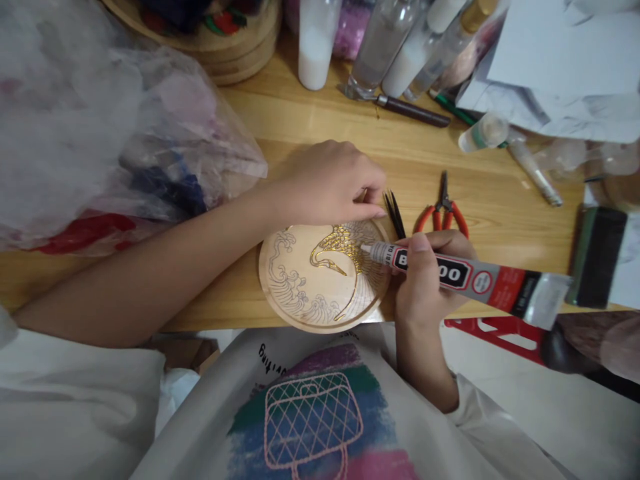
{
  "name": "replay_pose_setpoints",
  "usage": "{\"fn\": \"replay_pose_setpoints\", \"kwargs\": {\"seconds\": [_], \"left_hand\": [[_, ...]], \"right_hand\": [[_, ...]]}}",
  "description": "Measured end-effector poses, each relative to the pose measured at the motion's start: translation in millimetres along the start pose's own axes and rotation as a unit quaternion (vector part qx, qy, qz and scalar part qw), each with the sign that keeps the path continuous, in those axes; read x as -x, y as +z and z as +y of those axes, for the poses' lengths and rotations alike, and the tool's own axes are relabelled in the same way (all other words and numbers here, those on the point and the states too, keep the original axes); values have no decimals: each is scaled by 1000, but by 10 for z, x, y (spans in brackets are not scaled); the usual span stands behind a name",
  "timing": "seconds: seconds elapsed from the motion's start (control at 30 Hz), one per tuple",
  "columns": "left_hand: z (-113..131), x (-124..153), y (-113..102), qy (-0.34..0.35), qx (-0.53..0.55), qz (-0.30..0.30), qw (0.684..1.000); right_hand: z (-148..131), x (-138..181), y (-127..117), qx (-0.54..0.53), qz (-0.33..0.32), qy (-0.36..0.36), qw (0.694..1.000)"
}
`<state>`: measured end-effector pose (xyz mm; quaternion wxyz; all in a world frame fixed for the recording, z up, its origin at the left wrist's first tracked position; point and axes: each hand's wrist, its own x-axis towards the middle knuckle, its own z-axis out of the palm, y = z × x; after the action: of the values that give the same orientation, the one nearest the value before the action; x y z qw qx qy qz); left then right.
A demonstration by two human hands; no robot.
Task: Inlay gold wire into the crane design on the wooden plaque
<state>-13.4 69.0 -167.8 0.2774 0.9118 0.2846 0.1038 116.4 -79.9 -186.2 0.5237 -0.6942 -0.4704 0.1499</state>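
Note:
My right hand [430, 280] is wrapped round a grey, black and red glue tube [480, 281]. The tube's nozzle points left, at the drawing on a round wooden plaque [267, 280]. Gold wire [320, 257] outlines part of a crane there, with printed waves and feather lines around it. My left hand [345, 190] rests over the plaque's far edge with its fingers curled; whether anything is between them is hidden. Just right of those fingers lie black tweezers [395, 213]. Behind my right hand are orange-handled pliers [443, 207].
A large plastic bag [150, 133] fills the left side. A wooden round box [240, 47], several bottles [317, 47] and a dark-handled tool [415, 111] stand or lie at the back. Papers [555, 53] are at the back right; a dark green block [597, 257] sits right.

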Motion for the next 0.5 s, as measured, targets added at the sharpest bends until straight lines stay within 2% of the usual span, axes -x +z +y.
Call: {"fn": "replay_pose_setpoints", "kwargs": {"seconds": [0.37, 0.5], "left_hand": [[16, -10, -11, -17, -17, -12, 1000], [21, -11, -10, -17, -12, -13, 1000]], "right_hand": [[-11, -6, 0, 11, 6, -42, 999], [-8, 1, -4, 18, 5, -35, 999]]}}
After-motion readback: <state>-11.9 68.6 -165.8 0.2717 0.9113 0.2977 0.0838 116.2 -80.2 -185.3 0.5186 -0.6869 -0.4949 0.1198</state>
